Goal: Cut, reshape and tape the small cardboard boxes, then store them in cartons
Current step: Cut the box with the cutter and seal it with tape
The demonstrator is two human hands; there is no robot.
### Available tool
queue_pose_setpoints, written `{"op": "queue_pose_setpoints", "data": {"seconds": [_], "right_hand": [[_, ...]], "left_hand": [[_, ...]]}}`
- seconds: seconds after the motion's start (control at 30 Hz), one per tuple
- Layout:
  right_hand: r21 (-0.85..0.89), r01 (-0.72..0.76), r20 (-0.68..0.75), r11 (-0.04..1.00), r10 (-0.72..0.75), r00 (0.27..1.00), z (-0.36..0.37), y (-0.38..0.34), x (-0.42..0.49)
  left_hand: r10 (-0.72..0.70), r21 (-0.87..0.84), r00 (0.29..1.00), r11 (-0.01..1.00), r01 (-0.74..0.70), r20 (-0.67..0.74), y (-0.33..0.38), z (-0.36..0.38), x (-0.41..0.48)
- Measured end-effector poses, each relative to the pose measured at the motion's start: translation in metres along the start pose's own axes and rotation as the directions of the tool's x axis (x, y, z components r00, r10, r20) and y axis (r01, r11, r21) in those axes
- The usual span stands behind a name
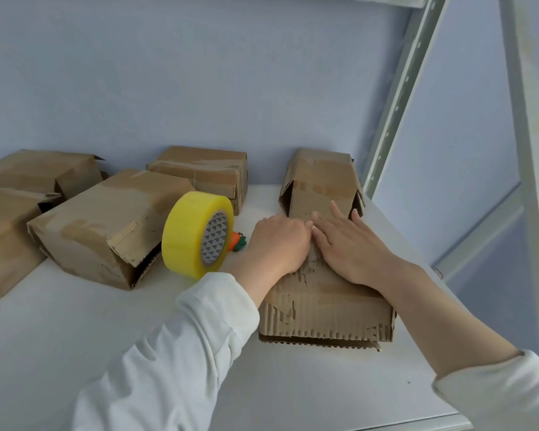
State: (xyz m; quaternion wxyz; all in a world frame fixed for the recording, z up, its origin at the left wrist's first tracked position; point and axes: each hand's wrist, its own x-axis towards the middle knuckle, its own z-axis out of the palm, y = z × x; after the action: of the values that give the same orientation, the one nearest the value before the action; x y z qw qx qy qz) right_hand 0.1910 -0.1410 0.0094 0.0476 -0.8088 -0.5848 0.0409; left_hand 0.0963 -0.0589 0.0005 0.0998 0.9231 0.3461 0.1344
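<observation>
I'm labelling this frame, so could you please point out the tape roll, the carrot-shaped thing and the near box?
tape roll point(196, 234): head view, on its yellow tape.
carrot-shaped thing point(235, 238): head view, on its orange body.
near box point(324, 309): head view, on its corrugated front wall.

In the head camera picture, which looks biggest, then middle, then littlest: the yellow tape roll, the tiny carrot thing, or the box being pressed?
1. Corrugated cardboard box, clearly the largest.
2. Yellow tape roll.
3. Carrot-shaped thing, smallest, though the roll hides part of it.
</observation>
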Motion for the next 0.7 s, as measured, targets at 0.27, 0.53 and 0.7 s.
{"op": "queue_pose_setpoints", "data": {"seconds": [0.27, 0.53, 0.7], "right_hand": [[0.079, -0.074, -0.006, 0.994, 0.075, 0.997, -0.005, -0.003, -0.003], [-0.021, -0.102, -0.095, 0.995, 0.099, 0.99, -0.001, -0.001, -0.015], [-0.026, -0.247, -0.039, 0.969, 0.245, 0.969, -0.007, -0.005, -0.022]], "left_hand": [[-0.003, 0.033, 0.996, 0.999, 0.006, -0.09, 0.005, -0.008, -0.009], [-0.018, -0.015, 0.983, 1.0, 0.021, 0.183, 0.006, -0.005, -0.018], [-0.064, 0.113, 0.996, 0.992, 0.055, 0.07, 0.013, -0.023, -0.03]]}}
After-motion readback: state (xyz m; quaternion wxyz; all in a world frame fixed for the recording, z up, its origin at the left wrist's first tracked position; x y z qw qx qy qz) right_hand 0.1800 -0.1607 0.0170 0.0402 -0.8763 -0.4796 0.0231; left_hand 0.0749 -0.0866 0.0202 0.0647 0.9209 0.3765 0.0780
